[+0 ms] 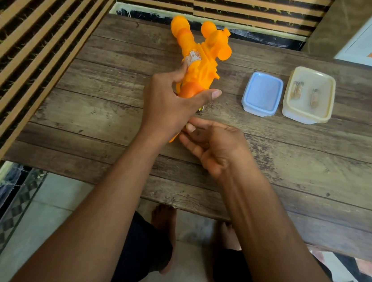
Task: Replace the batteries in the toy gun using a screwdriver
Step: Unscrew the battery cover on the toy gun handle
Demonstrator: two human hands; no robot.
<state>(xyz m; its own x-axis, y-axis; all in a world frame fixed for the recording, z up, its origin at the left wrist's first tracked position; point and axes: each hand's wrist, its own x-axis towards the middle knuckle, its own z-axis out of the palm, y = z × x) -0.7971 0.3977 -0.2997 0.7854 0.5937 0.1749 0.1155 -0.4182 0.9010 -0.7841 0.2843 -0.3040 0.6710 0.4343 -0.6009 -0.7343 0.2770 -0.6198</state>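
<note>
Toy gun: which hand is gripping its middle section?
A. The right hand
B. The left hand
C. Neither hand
B: the left hand curls round the orange toy gun, thumb on one side and the other digits on the opposite side.

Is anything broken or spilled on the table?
Nothing is spilled. The left hand grips the toy gun, which looks whole, and the blue box and cream box sit flat. Only the table looks chipped and worn along its near edge.

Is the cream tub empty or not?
Not empty: two small brownish items show inside the cream tub; too blurred to identify.
</note>
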